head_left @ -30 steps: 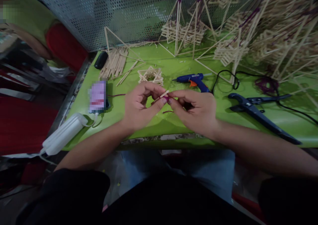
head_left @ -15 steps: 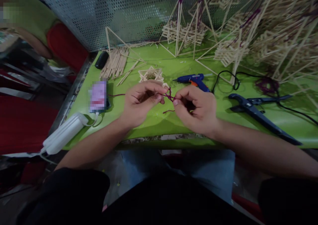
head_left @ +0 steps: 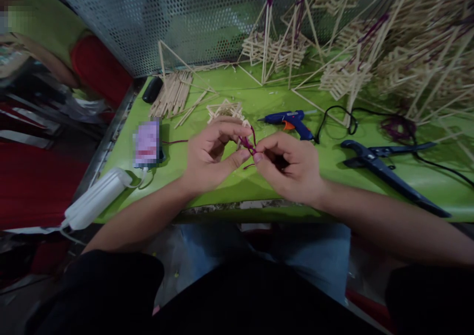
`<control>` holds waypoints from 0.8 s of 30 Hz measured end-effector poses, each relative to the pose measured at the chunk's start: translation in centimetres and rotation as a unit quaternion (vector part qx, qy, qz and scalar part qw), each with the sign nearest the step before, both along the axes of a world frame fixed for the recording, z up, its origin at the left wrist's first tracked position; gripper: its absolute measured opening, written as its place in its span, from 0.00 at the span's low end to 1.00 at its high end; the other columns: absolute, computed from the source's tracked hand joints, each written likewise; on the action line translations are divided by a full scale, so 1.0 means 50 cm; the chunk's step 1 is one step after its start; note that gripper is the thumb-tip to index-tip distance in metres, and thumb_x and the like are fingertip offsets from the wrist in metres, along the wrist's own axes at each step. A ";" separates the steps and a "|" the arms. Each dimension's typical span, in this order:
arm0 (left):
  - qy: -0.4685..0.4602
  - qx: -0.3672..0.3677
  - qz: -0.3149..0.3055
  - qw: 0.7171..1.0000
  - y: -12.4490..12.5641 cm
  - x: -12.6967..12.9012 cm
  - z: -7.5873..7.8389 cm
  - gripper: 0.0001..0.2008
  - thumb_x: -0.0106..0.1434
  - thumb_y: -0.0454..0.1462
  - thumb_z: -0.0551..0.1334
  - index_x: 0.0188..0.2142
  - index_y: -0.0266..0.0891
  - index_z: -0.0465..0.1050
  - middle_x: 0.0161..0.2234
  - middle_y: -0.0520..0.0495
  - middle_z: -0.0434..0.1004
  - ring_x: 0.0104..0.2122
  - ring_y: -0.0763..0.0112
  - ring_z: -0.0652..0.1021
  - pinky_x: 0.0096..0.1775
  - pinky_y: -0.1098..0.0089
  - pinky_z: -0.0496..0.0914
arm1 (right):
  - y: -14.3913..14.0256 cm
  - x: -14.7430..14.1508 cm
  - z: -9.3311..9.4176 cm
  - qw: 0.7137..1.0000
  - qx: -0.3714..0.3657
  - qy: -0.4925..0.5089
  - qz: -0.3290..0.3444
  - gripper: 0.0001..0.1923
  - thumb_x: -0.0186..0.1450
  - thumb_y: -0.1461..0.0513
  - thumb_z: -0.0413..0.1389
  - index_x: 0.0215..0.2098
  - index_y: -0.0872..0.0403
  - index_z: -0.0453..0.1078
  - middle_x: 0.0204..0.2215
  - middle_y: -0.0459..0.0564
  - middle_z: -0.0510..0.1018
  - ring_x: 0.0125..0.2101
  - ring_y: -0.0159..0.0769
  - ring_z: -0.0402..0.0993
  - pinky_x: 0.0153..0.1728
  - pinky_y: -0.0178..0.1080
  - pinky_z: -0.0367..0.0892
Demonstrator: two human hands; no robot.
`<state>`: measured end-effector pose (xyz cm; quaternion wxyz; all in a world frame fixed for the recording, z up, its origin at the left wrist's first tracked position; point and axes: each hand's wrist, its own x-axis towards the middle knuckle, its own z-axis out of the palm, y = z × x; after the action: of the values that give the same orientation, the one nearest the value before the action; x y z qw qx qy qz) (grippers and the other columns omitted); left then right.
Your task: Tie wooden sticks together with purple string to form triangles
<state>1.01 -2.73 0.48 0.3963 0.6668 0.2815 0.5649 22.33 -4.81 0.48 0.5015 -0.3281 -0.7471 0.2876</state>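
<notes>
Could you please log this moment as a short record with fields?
Left hand: left hand pinches thin purple thread
Right hand: right hand pinches the same thread
Surface: green table
Behind hands: small woven stick frame, blue glue gun
Right side: dark blue pliers
Left side: white power adapter

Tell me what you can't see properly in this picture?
- Head view: how the thin purple thread winds between the left hand and right hand is too small to tell; fingers cover it.
- Head view: whether a stick sits in their grip is hidden by fingers.
- Head view: the small rectangular object on the green table is blurred.
- Head view: the pale wooden stick frames are cut off at the right edge.
</notes>
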 end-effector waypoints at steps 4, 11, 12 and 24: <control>-0.021 -0.008 -0.007 1.000 0.000 0.005 -0.001 0.25 0.59 0.43 0.86 0.55 0.47 0.89 0.53 0.42 0.80 0.43 0.68 0.82 0.49 0.63 0.81 | 0.007 -0.002 -0.006 0.999 0.026 0.010 0.022 0.03 0.74 0.64 0.62 0.40 0.51 0.75 0.23 0.38 0.73 0.21 0.27 0.63 0.24 0.35 0.58; 0.021 0.108 -0.002 0.994 0.028 0.000 -0.026 0.25 0.65 0.43 0.82 0.61 0.51 0.85 0.57 0.42 0.78 0.42 0.70 0.82 0.43 0.68 0.81 | 0.016 0.000 -0.004 1.000 0.010 0.019 0.011 0.04 0.72 0.65 0.62 0.38 0.51 0.74 0.25 0.42 0.78 0.22 0.29 0.70 0.25 0.36 0.64; 0.027 0.118 0.003 0.993 0.030 0.000 -0.028 0.25 0.66 0.43 0.81 0.62 0.51 0.85 0.57 0.41 0.78 0.42 0.70 0.83 0.43 0.68 0.81 | 0.017 0.001 -0.002 1.000 0.011 0.019 0.003 0.05 0.71 0.65 0.62 0.37 0.50 0.73 0.25 0.42 0.78 0.23 0.30 0.70 0.25 0.37 0.64; 0.082 0.158 0.009 0.984 0.005 0.001 -0.014 0.20 0.71 0.43 0.77 0.61 0.50 0.85 0.55 0.40 0.81 0.40 0.69 0.82 0.41 0.66 0.81 | 0.047 0.007 0.011 0.991 0.086 0.026 -0.099 0.07 0.68 0.67 0.61 0.34 0.49 0.73 0.27 0.44 0.78 0.27 0.34 0.71 0.30 0.40 0.68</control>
<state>1.07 -2.47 -0.24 0.2564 0.7625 0.2264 0.5491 22.68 -2.47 1.03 0.5728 -0.3485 -0.7198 0.1801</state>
